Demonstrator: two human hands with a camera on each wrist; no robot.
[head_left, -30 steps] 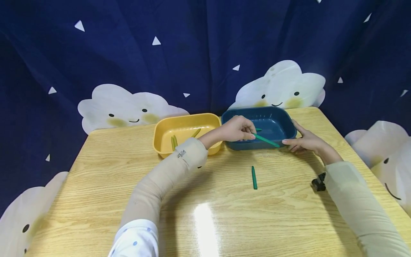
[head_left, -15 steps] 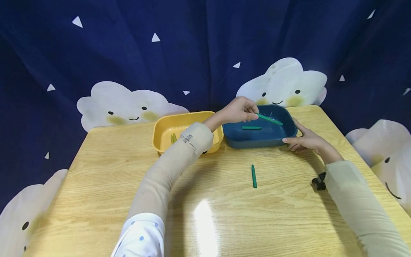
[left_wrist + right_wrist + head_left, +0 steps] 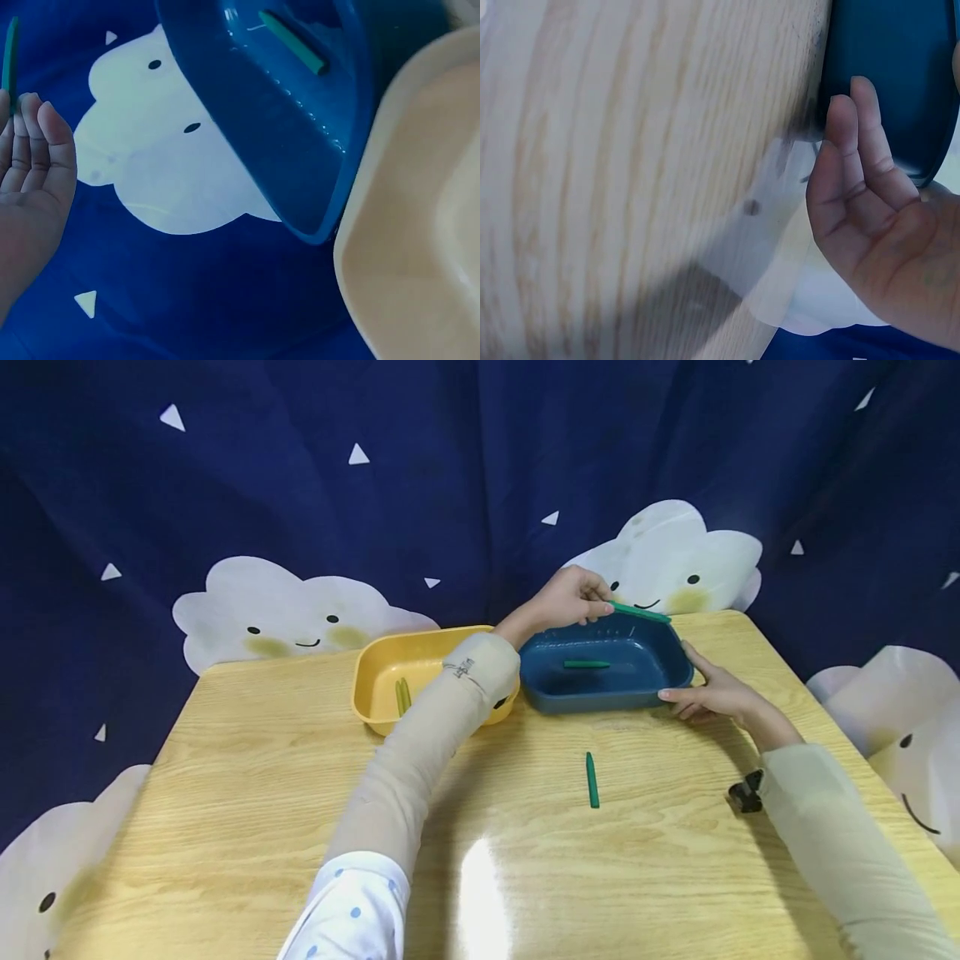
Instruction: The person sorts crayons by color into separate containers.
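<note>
Between its thumb and fingers my left hand (image 3: 572, 597) pinches a green crayon (image 3: 639, 612), held over the back rim of the blue tub (image 3: 600, 702). In the left wrist view the same crayon (image 3: 10, 60) sticks up from the fingertips. Another green crayon (image 3: 587, 665) lies on the tub's floor. My right hand (image 3: 720, 693) spans the tub's front right corner, fingers and thumb extended against it. The right wrist view shows fingers (image 3: 866, 127) nearly straight beside the tub wall. A third green crayon (image 3: 592, 780) lies on the table in front.
To the left of the blue tub stands a yellow tub (image 3: 365, 706) with yellow crayons (image 3: 403, 696) in it, partly hidden by my left sleeve (image 3: 442, 727). A small black object (image 3: 746, 793) sits beside my right wrist. Behind the wooden table (image 3: 262, 777) hangs a dark blue curtain (image 3: 420, 485).
My left hand has moved up and away with its green crayon, from the blue tub's front edge to its back rim. The right hand stays at the corner.
</note>
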